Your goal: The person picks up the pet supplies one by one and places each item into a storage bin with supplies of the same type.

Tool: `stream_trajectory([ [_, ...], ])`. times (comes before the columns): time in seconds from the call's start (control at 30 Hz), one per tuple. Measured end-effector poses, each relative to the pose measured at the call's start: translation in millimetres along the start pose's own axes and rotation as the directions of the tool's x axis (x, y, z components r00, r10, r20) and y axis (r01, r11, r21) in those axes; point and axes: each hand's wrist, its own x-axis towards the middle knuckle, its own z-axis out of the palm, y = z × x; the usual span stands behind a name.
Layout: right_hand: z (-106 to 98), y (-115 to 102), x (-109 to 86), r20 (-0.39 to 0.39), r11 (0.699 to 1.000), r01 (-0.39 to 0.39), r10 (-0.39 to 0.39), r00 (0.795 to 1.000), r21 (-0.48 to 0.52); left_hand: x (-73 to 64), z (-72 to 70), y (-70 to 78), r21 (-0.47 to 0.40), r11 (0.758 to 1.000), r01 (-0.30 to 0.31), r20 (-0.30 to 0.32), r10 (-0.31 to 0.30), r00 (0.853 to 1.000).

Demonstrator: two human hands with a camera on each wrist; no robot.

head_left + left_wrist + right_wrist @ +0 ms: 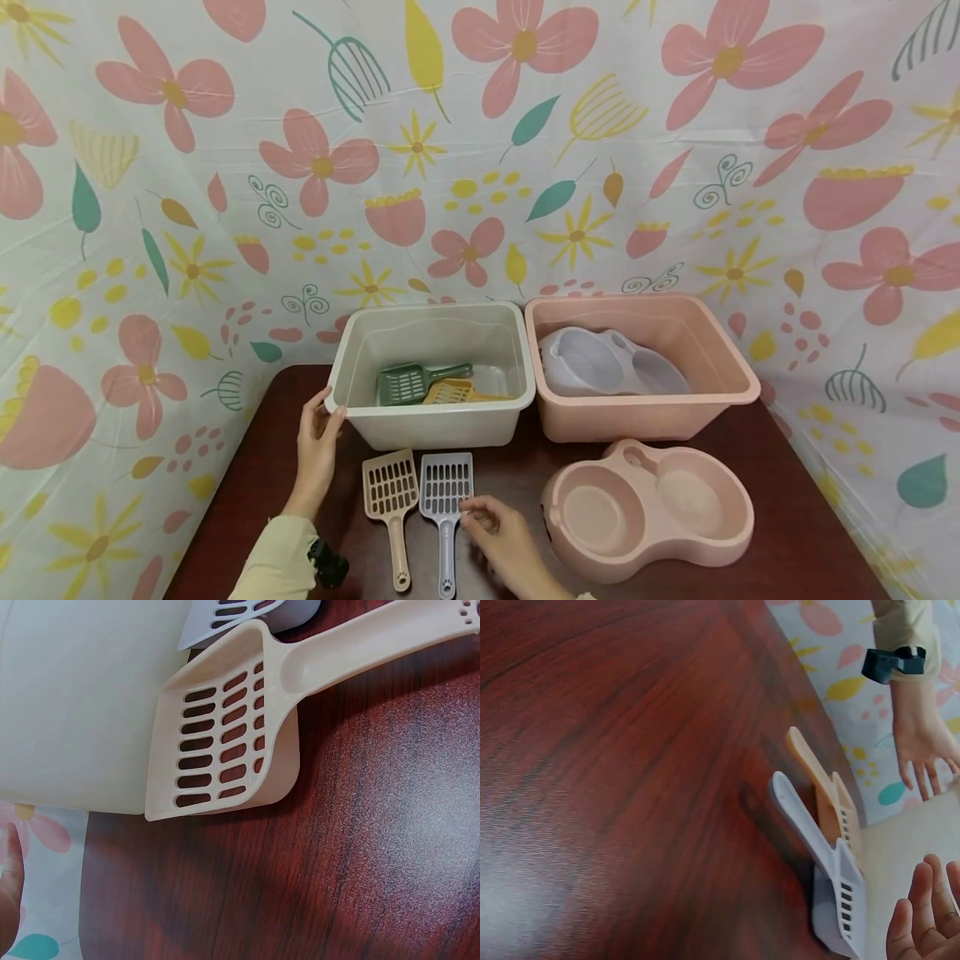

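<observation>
My left hand (318, 440) touches the front left corner of a pale grey litter box (435, 427), thumb and fingertips at the rim. Inside the box lie a dark green litter scoop (405, 385) and a yellow litter scoop (452, 392). In front of it, a beige litter scoop (395, 521) and a lavender litter scoop (446, 529) lie side by side, handles toward me. My right hand (510, 540) hovers beside the lavender scoop with loosely bent fingers, fingertips close to its right edge. In the right wrist view, the fingers (922, 900) hold nothing.
A pink litter box (622, 421) stands right of the grey one, with a lavender double bowl (592, 362) inside. On the dark red table (277, 417), a pink double bowl (651, 546) sits at the front right. A flowered cloth (480, 200) hangs behind.
</observation>
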Motion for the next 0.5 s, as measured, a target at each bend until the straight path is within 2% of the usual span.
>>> stream_trajectory([
  [0.2,2.4,7.7,-3.2,0.056,0.996,-0.069,0.066,0.996,0.061,-9.1,2.9,26.5,-0.001,1.000,0.022,0.014,-0.022,1.000],
  [0.5,2.8,19.1,-7.9,0.110,0.991,-0.107,0.099,0.989,0.077,-9.6,3.6,27.5,-0.013,1.000,0.017,0.011,-0.017,1.000],
])
